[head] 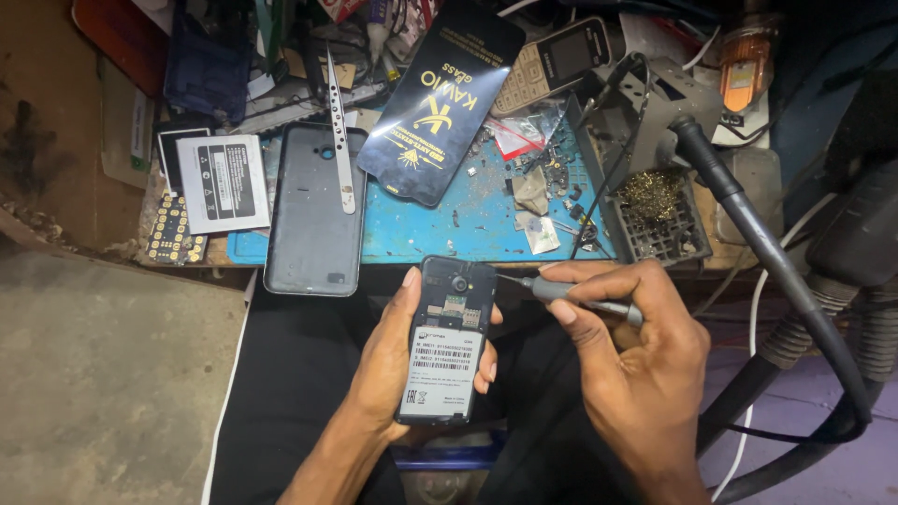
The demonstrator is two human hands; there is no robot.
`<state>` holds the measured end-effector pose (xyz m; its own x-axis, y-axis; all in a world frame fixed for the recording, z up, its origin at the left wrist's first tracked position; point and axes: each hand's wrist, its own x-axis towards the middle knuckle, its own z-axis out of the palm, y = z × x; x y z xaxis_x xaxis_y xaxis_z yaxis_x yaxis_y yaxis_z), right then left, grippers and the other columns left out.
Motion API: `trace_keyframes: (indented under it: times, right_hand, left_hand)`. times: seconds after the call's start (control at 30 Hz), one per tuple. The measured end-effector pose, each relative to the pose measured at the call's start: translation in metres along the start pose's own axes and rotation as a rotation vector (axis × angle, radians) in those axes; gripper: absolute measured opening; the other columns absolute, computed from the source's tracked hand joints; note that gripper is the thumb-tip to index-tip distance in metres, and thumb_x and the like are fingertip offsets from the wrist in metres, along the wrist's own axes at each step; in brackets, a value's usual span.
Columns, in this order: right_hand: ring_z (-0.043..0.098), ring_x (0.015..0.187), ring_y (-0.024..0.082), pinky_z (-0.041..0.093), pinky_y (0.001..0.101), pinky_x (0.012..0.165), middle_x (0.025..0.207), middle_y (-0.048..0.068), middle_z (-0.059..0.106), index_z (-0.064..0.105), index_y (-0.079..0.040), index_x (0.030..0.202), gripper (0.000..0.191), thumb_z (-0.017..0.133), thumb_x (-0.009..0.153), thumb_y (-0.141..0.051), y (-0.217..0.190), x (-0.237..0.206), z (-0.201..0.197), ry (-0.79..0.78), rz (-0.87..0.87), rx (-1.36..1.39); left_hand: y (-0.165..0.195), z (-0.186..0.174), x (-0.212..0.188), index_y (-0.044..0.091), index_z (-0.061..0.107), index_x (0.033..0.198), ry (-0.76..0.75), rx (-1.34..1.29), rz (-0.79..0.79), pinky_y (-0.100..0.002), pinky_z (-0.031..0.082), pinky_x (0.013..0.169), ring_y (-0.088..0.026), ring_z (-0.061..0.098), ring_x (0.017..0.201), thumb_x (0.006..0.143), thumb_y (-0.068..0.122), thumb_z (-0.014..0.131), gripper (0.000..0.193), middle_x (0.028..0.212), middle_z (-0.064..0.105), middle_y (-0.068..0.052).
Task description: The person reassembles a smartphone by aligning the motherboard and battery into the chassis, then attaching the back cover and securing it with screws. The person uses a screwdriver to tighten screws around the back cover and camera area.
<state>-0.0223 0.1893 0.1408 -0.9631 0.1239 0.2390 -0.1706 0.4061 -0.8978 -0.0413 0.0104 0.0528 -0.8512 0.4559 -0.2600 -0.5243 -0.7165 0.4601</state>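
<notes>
Head view: left hand (398,360) is gripping an opened phone (447,339); right hand (631,360) is pinching a screwdriver (571,292), its tip seemingly touching the phone's upper edge.

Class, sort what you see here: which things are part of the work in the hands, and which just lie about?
In hand:
left hand holding the opened phone
right hand holding the screwdriver

Lying about:
back cover
tweezers
black sleeve
keypad phone
battery
</notes>
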Motion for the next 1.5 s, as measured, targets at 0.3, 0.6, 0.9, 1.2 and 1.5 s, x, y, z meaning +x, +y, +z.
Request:
trace_keyframes:
  times: [0.3,0.6,0.9,1.2,1.5]
  right_hand:
    - [0.075,0.102,0.017,0.061,0.0271,0.087,0.112,0.018,0.076,0.057,0.003,0.098,0.011,0.067,0.095,0.001,-0.001,0.002,-0.002,-0.021,-0.011,-0.039]
    - [0.078,0.104,0.024,0.059,0.0317,0.088,0.107,0.014,0.076,0.062,0.003,0.098,0.013,0.071,0.088,0.004,-0.018,0.015,-0.008,-0.132,-0.225,-0.304]
    - [0.075,0.104,0.022,0.060,0.0304,0.086,0.104,0.010,0.079,0.066,0.001,0.101,0.025,0.063,0.080,0.014,-0.037,0.038,-0.016,-0.438,-0.203,-0.289]
    - [0.078,0.109,0.023,0.059,0.0282,0.083,0.111,0.011,0.077,0.061,0.002,0.104,0.037,0.050,0.075,0.022,-0.033,0.037,-0.017,-0.452,-0.220,-0.324]
    - [0.078,0.084,0.017,0.061,0.0260,0.072,0.103,0.013,0.079,0.067,0.004,0.100,0.021,0.063,0.083,0.016,0.003,0.008,0.026,-0.123,-0.138,-0.215]
  left_hand:
    - [0.000,0.000,0.001,-0.004,0.058,0.118,-0.001,0.019,0.017,-0.037,0.059,0.053,-0.029,0.069,0.064,0.106,0.055,0.033,0.065,0.101,0.067,-0.020]
    - [-0.001,-0.001,0.000,-0.004,0.059,0.118,-0.001,0.021,0.006,-0.036,0.060,0.054,-0.028,0.070,0.066,0.107,0.056,0.032,0.067,0.100,0.067,-0.020]
    - [0.000,0.001,-0.001,-0.004,0.058,0.120,0.004,0.031,0.014,-0.036,0.060,0.055,-0.028,0.070,0.065,0.106,0.055,0.032,0.066,0.099,0.067,-0.018]
    - [0.000,0.003,-0.001,-0.003,0.059,0.117,0.014,0.064,0.038,-0.035,0.058,0.052,-0.027,0.070,0.063,0.104,0.054,0.034,0.064,0.096,0.069,-0.017]
    - [-0.009,-0.014,0.001,-0.006,0.065,0.106,0.136,0.271,-0.057,-0.032,0.057,0.049,-0.024,0.068,0.050,0.104,0.055,0.033,0.068,0.064,0.069,-0.020]
